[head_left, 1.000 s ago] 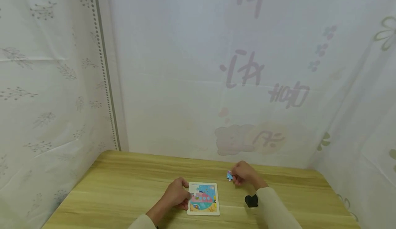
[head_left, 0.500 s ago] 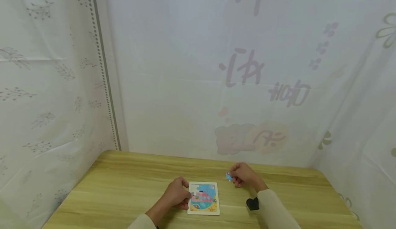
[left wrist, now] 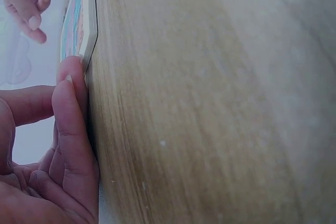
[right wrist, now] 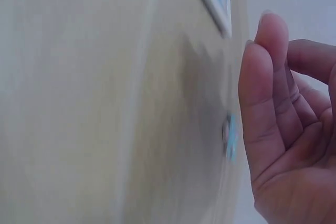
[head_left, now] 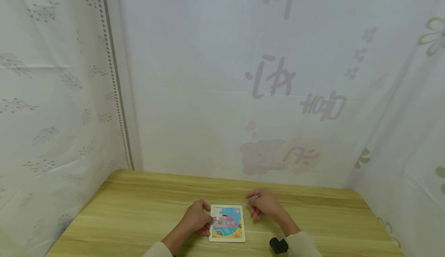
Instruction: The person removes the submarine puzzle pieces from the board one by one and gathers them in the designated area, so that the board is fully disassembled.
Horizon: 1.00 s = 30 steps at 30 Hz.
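A framed jigsaw puzzle (head_left: pixel 227 232) with a pink submarine sea picture lies flat on the table, with pale bare areas at its upper left. My left hand (head_left: pixel 196 218) grips the left edge of its frame; in the left wrist view, the fingertips (left wrist: pixel 72 69) overlap a corner of the board. Just right of the puzzle, my right hand (head_left: pixel 265 205) hovers with loosely bent fingers. The right wrist view finds nothing between its fingertips (right wrist: pixel 257 69). A small blue puzzle piece (right wrist: pixel 231 137) lies on the table beyond that hand, mostly covered by it in the head view.
The wooden table (head_left: pixel 156 195) reaches back to a pale printed curtain (head_left: pixel 191 114), and similar curtains flank both sides. A black device (head_left: pixel 279 245) sits at the right wrist.
My right hand has let go of the blue piece and moved left and nearer, towards the puzzle. The left hand keeps its place at the frame.
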Available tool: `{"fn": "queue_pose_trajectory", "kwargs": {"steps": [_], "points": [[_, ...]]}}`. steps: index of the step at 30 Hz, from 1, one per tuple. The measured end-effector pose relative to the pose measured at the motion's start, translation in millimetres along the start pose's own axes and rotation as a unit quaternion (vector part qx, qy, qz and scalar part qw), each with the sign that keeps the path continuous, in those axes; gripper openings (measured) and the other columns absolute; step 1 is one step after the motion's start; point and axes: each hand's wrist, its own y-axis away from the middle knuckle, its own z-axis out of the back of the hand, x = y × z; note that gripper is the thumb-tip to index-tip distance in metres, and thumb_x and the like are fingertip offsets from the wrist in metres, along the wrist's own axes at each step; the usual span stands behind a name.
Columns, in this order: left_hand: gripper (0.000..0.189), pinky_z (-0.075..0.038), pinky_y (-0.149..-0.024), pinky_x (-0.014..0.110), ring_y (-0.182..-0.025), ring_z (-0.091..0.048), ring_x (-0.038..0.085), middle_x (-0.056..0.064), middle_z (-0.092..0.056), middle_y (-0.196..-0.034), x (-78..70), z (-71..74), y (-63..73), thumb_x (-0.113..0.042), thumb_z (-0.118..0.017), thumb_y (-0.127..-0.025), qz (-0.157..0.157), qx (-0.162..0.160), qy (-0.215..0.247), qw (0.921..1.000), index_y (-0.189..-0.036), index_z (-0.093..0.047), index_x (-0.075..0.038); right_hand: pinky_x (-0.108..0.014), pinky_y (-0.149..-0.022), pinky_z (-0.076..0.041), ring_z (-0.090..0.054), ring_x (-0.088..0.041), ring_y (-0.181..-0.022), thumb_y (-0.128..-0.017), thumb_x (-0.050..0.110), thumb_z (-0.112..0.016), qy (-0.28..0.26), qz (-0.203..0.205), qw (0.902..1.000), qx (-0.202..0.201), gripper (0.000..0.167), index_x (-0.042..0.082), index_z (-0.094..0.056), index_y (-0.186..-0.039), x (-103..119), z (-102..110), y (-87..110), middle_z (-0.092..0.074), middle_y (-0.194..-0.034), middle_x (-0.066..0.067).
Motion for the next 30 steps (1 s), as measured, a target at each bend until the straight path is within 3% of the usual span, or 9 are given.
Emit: {"fn": "queue_pose_trajectory", "kwargs": {"steps": [6, 13, 17, 21, 30], "points": [[0.030, -0.054, -0.042, 0.026, -0.041, -0.059, 0.012, 0.010, -0.060, -0.059, 1.1, 1.0, 0.2, 0.001, -0.068, -0.081, -0.006, 0.009, 0.003, 0.9999, -0.106, -0.052, 0.002, -0.026, -0.041, -0.052, -0.055, -0.009, -0.040, -0.093, 0.016, -0.063, -0.006, 0.005, 0.9994, 0.033, 0.031, 0.001, -0.066, -0.119, 6, -29, 4.5, -0.059, -0.054, -0.003], [0.029, -0.054, -0.042, 0.026, -0.040, -0.058, 0.012, 0.010, -0.060, -0.058, 0.5, -0.2, -0.2, 0.002, -0.068, -0.080, 0.000, 0.003, 0.007, 1.0000, -0.105, -0.052, 0.002, -0.028, -0.039, -0.052, -0.055, -0.009, -0.037, -0.092, 0.014, -0.064, 0.050, 0.037, 0.9976, 0.031, 0.021, 0.007, -0.070, -0.111, 7, -50, 5.9, -0.059, -0.054, -0.004], [0.029, -0.054, -0.043, 0.026, -0.041, -0.058, 0.011, 0.010, -0.060, -0.059, -1.8, 0.8, 1.2, 0.002, -0.068, -0.081, 0.005, 0.001, 0.007, 1.0000, -0.105, -0.051, 0.002, -0.027, -0.038, -0.051, -0.052, -0.008, -0.035, -0.092, 0.010, -0.062, 0.095, 0.060, 0.9935, 0.017, 0.019, 0.006, -0.071, -0.108, 8, -56, 6.0, -0.057, -0.051, -0.002], [0.029, -0.055, -0.043, 0.027, -0.042, -0.058, 0.012, 0.011, -0.060, -0.061, -3.5, 3.1, 2.0, 0.002, -0.068, -0.082, 0.004, 0.001, 0.005, 1.0000, -0.106, -0.051, 0.002, -0.023, -0.037, -0.047, -0.048, -0.007, -0.034, -0.092, 0.011, -0.063, 0.128, 0.058, 0.9900, 0.006, 0.017, 0.008, -0.072, -0.105, 10, -60, 4.4, -0.053, -0.048, 0.000], [0.028, -0.055, -0.043, 0.027, -0.041, -0.058, 0.011, 0.011, -0.060, -0.060, -1.9, 1.1, 1.9, 0.002, -0.067, -0.082, -0.001, -0.001, 0.003, 1.0000, -0.105, -0.051, 0.002, -0.021, -0.035, -0.045, -0.047, -0.007, -0.034, -0.089, 0.004, -0.065, 0.108, 0.037, 0.9933, 0.018, 0.012, 0.007, -0.061, -0.100, 14, -64, -0.4, -0.054, -0.050, -0.001]]}}
